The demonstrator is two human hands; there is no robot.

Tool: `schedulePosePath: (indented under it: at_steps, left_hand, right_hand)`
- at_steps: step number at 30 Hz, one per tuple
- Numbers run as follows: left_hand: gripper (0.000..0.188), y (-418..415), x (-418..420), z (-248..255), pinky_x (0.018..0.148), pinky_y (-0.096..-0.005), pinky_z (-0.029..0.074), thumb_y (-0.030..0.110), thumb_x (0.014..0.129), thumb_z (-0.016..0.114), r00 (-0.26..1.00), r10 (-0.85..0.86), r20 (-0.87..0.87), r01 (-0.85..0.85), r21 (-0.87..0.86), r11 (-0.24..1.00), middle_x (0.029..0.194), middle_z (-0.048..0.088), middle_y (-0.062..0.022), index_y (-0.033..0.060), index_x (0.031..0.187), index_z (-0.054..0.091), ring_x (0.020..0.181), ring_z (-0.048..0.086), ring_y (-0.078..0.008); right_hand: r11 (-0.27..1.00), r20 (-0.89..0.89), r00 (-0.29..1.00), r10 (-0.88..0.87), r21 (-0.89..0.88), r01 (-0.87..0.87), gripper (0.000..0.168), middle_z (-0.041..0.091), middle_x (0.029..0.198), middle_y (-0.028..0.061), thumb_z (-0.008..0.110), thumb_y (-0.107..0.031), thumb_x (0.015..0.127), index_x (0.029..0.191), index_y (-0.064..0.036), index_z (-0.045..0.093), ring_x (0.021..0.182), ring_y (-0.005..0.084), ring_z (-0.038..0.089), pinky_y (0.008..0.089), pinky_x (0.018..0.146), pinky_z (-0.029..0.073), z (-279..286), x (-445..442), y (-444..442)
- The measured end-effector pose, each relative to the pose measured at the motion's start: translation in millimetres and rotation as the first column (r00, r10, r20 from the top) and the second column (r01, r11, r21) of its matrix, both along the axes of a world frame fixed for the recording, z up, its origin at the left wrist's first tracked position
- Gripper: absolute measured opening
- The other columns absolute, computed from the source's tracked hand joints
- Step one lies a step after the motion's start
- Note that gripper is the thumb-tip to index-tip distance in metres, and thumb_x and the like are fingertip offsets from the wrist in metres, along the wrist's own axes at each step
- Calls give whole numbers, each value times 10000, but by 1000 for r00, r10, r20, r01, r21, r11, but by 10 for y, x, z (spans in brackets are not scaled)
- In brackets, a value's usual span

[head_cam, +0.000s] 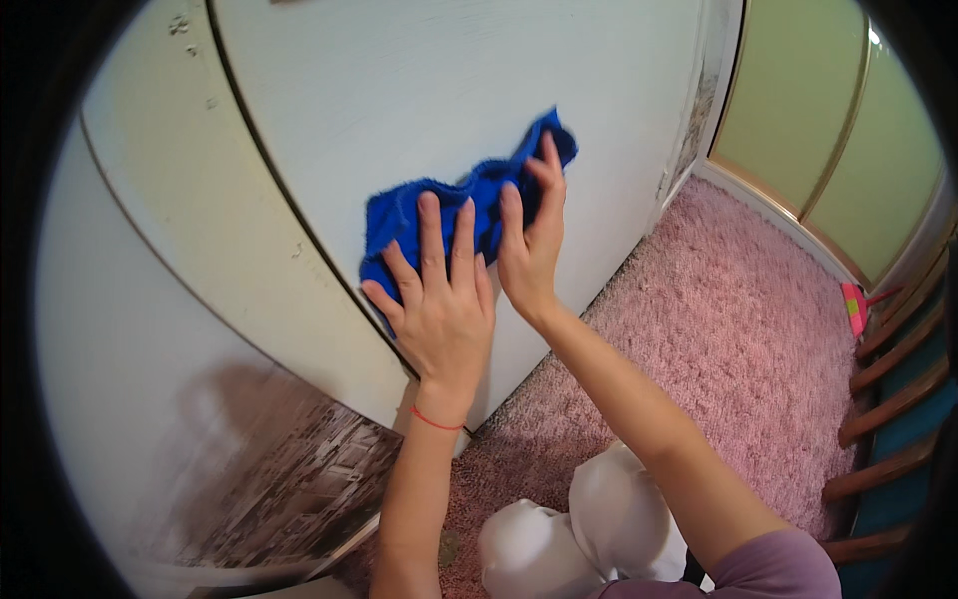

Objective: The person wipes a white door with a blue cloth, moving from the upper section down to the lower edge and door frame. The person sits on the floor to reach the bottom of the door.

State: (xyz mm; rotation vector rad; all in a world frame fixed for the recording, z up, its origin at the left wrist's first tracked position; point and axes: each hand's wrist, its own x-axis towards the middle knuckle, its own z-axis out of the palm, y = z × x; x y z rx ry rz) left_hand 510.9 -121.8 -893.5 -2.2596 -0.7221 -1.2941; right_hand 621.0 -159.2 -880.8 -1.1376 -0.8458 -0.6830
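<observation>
A blue cloth lies bunched and wavy against the white door panel. My left hand presses it to the panel with a flat palm and spread fingers; a thin red string circles that wrist. Beside it on the right, my right hand holds the cloth's other end, thumb and fingers bent against it. The top right corner of the cloth sticks up past my right fingertips. Part of the cloth is hidden under both hands.
A cream door frame with chipped paint runs along the left, beside a wall with a brick-like pattern. Pink carpet covers the floor under my white-clothed knees. Wooden slats line the right; greenish sliding panels stand behind.
</observation>
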Motion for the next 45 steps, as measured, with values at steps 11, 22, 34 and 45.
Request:
schedulePosePath:
  at_steps: [11, 22, 34, 45]
  left_hand:
    - [349, -111, 551, -1790, 917, -476, 313, 367, 853, 613, 955, 16, -295, 40, 183, 982, 1431, 484, 88, 299, 1196, 615, 821, 496, -155]
    - [510, -414, 1239, -980, 981, -642, 295, 416, 828, 643, 934, -9, -356, -18, -72, 997, 1410, 509, 12, 425, 1327, 540, 899, 550, -237]
    - [606, -441, 1338, 124, 1035, -740, 81, 412, 888, 572, 931, 345, -116, -344, 35, 938, 1531, 123, -346, 85, 1385, 457, 1325, 129, -658]
    - [615, -604, 1170, 301, 1069, -699, 96, 346, 879, 594, 978, 181, -101, -186, -41, 982, 1504, 129, -387, 42, 1390, 437, 1360, 68, -638]
  right_hand:
    - [866, 216, 963, -161, -437, 243, 748, 168, 1518, 344, 538, -253, 853, 1448, 71, 222, 1360, 550, 209, 606, 1116, 155, -2045, 993, -273]
    - [940, -15, 988, -155, -311, 143, 800, 82, 1539, 346, 468, -427, 953, 1489, 67, 137, 1434, 501, 81, 633, 1116, 37, -1819, 1516, -393]
    - [920, 424, 906, -3, -354, 169, 724, 346, 1506, 174, 742, -411, 726, 1357, -134, 521, 1161, 353, 457, 652, 974, 277, 78, 1870, -511]
    - [911, 490, 859, 148, -405, 74, 745, 448, 1361, 304, 648, -518, 806, 1318, 8, 518, 1101, 467, 468, 680, 984, 266, -70, 1781, -446]
